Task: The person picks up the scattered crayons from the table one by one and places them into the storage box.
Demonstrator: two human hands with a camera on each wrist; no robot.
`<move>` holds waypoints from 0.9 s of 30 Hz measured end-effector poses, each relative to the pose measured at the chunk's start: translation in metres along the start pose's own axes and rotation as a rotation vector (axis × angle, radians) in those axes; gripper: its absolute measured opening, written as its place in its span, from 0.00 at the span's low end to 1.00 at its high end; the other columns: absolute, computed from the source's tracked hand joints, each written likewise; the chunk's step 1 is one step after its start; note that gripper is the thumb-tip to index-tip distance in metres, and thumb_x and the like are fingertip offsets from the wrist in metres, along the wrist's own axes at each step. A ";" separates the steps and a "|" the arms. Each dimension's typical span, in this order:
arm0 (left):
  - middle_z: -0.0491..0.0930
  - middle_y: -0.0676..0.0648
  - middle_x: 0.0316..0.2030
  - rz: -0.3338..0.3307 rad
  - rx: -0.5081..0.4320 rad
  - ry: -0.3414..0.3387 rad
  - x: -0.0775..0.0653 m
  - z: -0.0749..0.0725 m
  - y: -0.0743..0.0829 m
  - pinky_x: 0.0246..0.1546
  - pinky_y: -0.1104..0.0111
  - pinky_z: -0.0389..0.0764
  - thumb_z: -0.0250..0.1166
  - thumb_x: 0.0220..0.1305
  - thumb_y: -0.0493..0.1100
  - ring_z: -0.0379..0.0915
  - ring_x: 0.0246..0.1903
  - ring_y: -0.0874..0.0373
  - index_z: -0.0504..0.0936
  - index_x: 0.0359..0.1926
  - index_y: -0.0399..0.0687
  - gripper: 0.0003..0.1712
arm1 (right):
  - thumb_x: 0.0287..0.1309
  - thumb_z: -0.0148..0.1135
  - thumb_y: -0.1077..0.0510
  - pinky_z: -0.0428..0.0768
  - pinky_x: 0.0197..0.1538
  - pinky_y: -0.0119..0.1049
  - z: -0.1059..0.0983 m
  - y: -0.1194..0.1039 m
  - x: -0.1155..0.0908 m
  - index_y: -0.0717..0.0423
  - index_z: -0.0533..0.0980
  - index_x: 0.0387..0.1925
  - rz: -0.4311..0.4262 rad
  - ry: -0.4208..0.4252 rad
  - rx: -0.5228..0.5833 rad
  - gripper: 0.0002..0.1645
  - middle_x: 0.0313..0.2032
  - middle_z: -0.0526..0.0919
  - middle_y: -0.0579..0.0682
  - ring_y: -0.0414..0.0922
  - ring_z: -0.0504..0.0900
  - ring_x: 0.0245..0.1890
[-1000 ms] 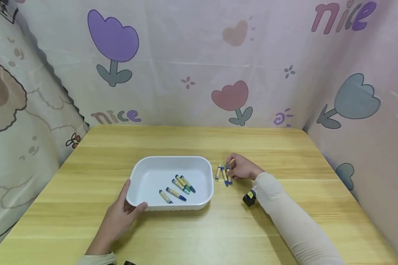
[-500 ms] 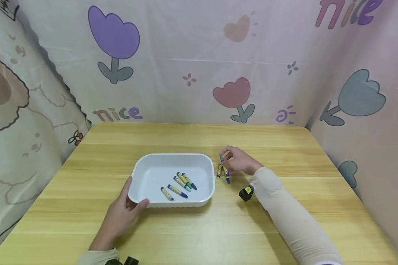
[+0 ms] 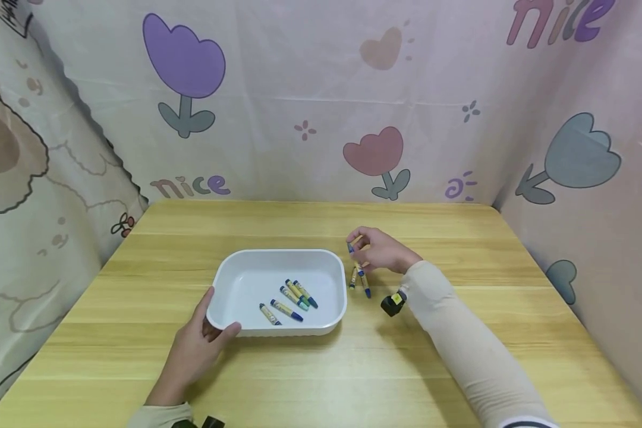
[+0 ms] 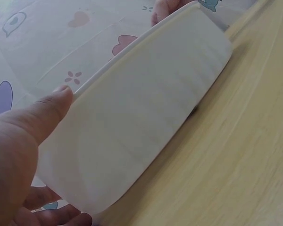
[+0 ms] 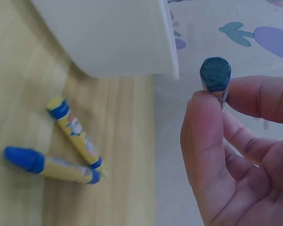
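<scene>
My left hand grips the near left corner of a white plastic tray, thumb on the rim and fingers around the outer wall. Inside the tray lie several crayons with yellowish wrappers. Right of the tray, my right hand pinches a crayon between thumb and fingertips, above the table. Its dark blue-green end faces the camera in the right wrist view. Under that hand a blue crayon and a yellow crayon rest on the table, their ends meeting.
The wood-grain table is bounded by a printed curtain at the back and both sides. A small black device is worn at the right wrist. The tray's right wall stands close beside the loose crayons.
My right hand has lifted a crayon from the small group and moved left and away from me, closer to the tray. My left hand keeps its hold on the tray.
</scene>
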State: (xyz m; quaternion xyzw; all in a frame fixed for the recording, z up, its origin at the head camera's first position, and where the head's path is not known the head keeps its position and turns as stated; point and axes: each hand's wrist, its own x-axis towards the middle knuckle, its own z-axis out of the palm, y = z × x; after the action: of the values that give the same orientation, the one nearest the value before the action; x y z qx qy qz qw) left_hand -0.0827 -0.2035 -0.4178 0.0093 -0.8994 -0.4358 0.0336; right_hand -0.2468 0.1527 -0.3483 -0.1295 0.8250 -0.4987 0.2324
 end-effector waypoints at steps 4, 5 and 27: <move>0.64 0.24 0.63 -0.004 0.000 -0.002 0.000 0.001 0.000 0.53 0.57 0.78 0.66 0.64 0.54 0.70 0.58 0.37 0.42 0.77 0.42 0.54 | 0.63 0.60 0.65 0.87 0.37 0.42 0.002 -0.005 0.003 0.57 0.70 0.56 -0.007 -0.005 -0.029 0.20 0.44 0.73 0.59 0.49 0.78 0.33; 0.64 0.25 0.63 -0.006 0.002 -0.002 0.000 0.000 0.000 0.53 0.57 0.78 0.66 0.64 0.54 0.70 0.58 0.37 0.42 0.77 0.42 0.54 | 0.63 0.60 0.64 0.87 0.37 0.42 0.002 -0.006 0.004 0.57 0.70 0.56 -0.010 -0.009 -0.034 0.20 0.44 0.73 0.59 0.49 0.78 0.34; 0.63 0.23 0.63 -0.023 0.021 -0.007 0.000 0.000 0.002 0.54 0.55 0.77 0.65 0.64 0.56 0.70 0.58 0.36 0.42 0.77 0.41 0.54 | 0.63 0.59 0.67 0.87 0.39 0.43 0.014 -0.036 0.024 0.57 0.69 0.58 0.012 -0.176 -0.031 0.22 0.50 0.74 0.66 0.50 0.81 0.36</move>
State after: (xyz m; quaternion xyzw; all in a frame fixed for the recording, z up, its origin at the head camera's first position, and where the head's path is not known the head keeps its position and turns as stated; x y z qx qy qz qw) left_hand -0.0824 -0.2023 -0.4163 0.0183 -0.9038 -0.4267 0.0256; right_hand -0.2612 0.1142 -0.3278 -0.1712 0.8097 -0.4713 0.3050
